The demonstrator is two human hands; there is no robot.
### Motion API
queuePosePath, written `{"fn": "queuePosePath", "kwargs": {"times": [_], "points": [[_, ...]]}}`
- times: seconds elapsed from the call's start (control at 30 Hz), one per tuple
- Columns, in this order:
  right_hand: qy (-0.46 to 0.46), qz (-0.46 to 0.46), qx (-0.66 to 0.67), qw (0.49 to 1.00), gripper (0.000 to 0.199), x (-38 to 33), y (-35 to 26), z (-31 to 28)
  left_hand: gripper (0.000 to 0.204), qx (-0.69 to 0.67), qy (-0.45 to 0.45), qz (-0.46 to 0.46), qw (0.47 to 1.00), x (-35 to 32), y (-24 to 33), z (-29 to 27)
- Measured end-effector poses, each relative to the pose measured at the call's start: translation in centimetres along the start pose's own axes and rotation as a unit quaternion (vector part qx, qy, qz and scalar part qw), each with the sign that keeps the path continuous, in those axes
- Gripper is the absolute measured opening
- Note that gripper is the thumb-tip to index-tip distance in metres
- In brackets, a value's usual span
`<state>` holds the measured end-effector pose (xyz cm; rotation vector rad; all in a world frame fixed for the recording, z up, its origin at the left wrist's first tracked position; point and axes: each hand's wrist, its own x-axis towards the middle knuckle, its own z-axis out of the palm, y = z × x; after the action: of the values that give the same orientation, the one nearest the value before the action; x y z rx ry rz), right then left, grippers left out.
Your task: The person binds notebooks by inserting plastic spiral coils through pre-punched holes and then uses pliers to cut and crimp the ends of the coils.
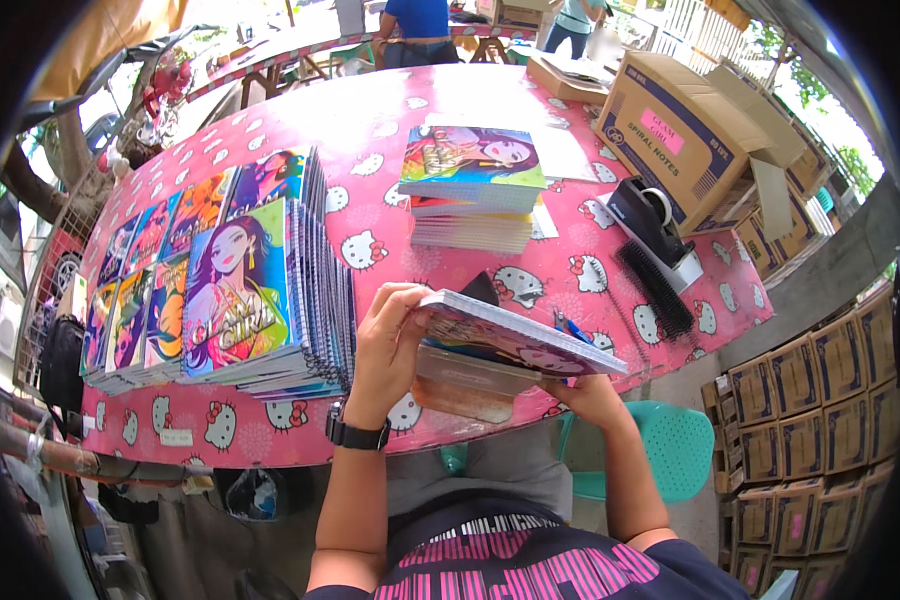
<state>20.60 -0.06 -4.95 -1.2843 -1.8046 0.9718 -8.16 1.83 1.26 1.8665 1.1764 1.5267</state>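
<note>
Pink tablecloth [370, 290] bears notebook piles [235, 300] and tape dispenser [642, 212] around the spiral notebook [515, 332] left hand [390, 328] and right hand [592, 402] pinch

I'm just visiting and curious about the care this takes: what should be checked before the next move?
1. Left hand gripping the held notebook: ok.
2. Right hand at its lower right side: ok.
3. Held notebook lying flat: not ok, it is tilted.
4. Middle notebook pile standing: ok.
5. Inner pages undamaged: cannot tell.
6. Tape dispenser apart from both hands: ok.
</note>
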Motion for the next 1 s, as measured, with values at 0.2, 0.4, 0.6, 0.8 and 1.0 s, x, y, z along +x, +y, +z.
{"fn": "queuePosePath", "kwargs": {"times": [0.2, 0.4, 0.6, 0.8, 1.0], "points": [[-0.042, -0.020, -0.244, 0.969, 0.020, 0.9, 0.9, 1.7, 0.029, 0.118, 0.219, -0.065, 0.966, -4.7, -2.9, 1.9], [-0.013, -0.028, -0.249, 0.968, 0.025, 4.2, 3.1, 1.1, 0.040, 0.291, 0.097, 0.132, 0.943, -3.6, 1.6, 3.6], [0.081, -0.027, -0.279, 0.956, 0.035, 3.1, 3.9, -0.1, 0.039, 0.365, 0.027, 0.157, 0.917, -4.8, 0.0, 4.4], [0.205, 0.030, -0.384, 0.900, 0.034, 0.9, 7.2, -1.0, 0.037, 0.355, 0.028, 0.168, 0.919, -6.5, -0.2, 4.5], [0.175, 0.061, -0.306, 0.934, 0.027, 1.5, 8.4, -1.7, 0.036, 0.311, 0.041, 0.157, 0.936, -6.6, 0.1, 5.0]]}}
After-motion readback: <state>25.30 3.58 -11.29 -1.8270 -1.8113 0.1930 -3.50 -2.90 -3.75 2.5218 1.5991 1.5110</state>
